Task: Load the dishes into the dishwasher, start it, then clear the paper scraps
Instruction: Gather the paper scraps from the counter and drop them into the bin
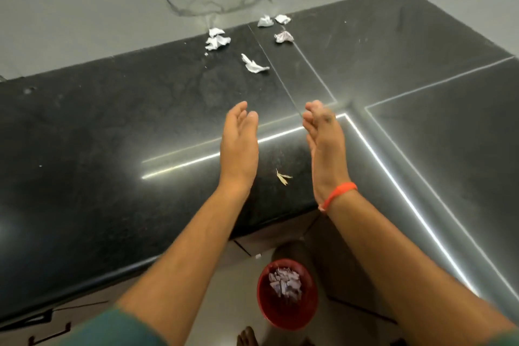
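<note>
The person is standing at the corner of a black polished desk [112, 126], and by my reckoning the paper-clearing step is the one in hand; no dishwasher or dishes are showing here. Both arms are reaching out over the desk. The left hand [238, 143] is hovering with fingers straight and together, palm turned inward, holding nothing. The right hand [325, 143] is facing it the same way, fingers straight, also holding nothing; an orange wristband [338, 194] is sitting on that wrist. The two hands are apart, with a gap between them.

The paper scraps [254, 64] are lying further back on the desk, beyond the fingertips: one flattish piece nearest, a crumpled pair [216, 40] by the wall to the left, and three more balls [283, 36] near the back edge. A small dry leaf-like bit [283, 176] is lying between the wrists.

Down on the floor, a red bin [287, 293] is standing below the desk edge, already holding torn paper. A bare foot [247, 337] is showing just beside it.

The next move, I'd judge, is calling for a longer reach so the hands can gather the scraps together, then a carry back over the edge to the bin. Nothing is standing between the hands and the scraps; the scatter itself is the nuisance, likely needing more than one gather.
</note>
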Motion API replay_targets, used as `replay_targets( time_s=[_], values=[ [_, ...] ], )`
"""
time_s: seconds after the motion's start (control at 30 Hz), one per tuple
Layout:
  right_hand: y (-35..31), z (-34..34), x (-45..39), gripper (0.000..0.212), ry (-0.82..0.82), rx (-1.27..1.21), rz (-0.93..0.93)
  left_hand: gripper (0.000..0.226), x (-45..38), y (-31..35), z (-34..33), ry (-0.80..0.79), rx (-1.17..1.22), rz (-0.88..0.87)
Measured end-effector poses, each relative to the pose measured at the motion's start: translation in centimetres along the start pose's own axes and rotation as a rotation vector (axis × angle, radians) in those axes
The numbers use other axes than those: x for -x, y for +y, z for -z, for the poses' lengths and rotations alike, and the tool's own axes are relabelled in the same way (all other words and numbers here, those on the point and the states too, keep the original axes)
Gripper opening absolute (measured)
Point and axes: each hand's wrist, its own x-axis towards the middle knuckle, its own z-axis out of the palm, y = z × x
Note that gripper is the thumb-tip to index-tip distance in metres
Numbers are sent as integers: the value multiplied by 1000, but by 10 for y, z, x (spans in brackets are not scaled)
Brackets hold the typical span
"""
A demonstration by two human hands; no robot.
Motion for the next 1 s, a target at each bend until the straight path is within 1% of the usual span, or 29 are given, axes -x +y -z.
replay_targets(
  time_s=[0.03, 0.1, 0.13, 0.17, 0.3, 0.43, 0.6, 0.67, 0.73, 0.8, 0.9, 0.97, 1.0],
  values=[
    [8, 0, -17, 37, -19, 119, 43, 41, -9, -2, 2, 29, -49, -39],
    [24, 4, -37, 53, -42, 395, 135, 42, -21, -14, 4, 36, -240, -176],
    [28, 4, -44, 59, -45, 489, 197, 43, -26, -21, 4, 45, -306, -236],
    [32, 4, -49, 60, -48, 536, 242, 44, -27, -27, 3, 49, -332, -267],
    [40, -14, -78, 71, -39, 634, 337, 51, -51, -25, -3, 120, -262, -235],
    [48, -29, -104, 79, -16, 702, 380, 53, -83, -23, -11, 181, -255, -213],
    [51, -41, -128, 80, 2, 753, 393, 57, -124, -23, -19, 206, -272, -210],
    [53, -44, -135, 79, 19, 785, 408, 59, -148, -22, -23, 187, -295, -226],
    [56, -45, -141, 78, 24, 822, 432, 61, -180, -23, -28, 155, -369, -256],
    [60, -48, -149, 79, 14, 864, 463, 58, -220, -22, -27, 156, -469, -300],
    [63, -53, -160, 83, 8, 918, 468, 43, -286, -14, -15, 195, -627, -394],
    [62, -55, -165, 86, 14, 939, 467, 39, -329, -8, -4, 148, -738, -358],
    [62, -56, -167, 88, 17, 949, 461, 40, -347, -5, 1, 90, -790, -291]
  ],
)
